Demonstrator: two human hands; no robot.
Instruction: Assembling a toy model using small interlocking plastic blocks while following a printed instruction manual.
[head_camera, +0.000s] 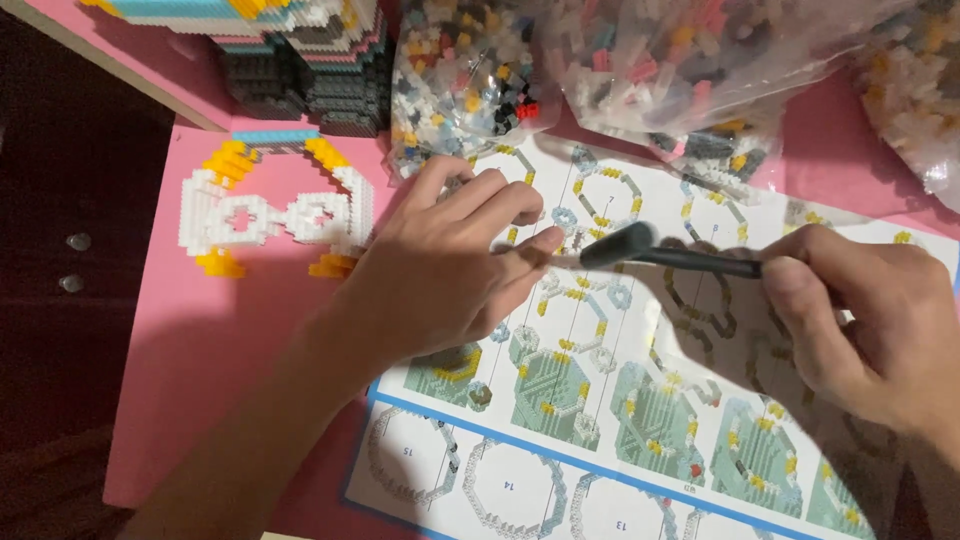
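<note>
Two hands meet over the sheet (640, 400), a printed build guide that lies flat on the pink surface (230, 330). The right hand (880, 320) is closed around the handle of a dark tool (660, 252), whose blunt tip points left above the sheet's upper part. The left hand (450, 265) has its fingers drawn together, the tips pinched just beside the tool tip; something tiny may sit between them, but it is too small to tell. Just off the sheet's left edge, touching the pink surface, lies a flat white model (270, 215) with yellow trim. Above the sheet's top edge rest clear bags (470, 80) full of small mixed bricks, one overlapping the sheet's corner. Up and left of the sheet, beside the bags, stands a stack (300, 60) of dark and pastel brick layers.
</note>
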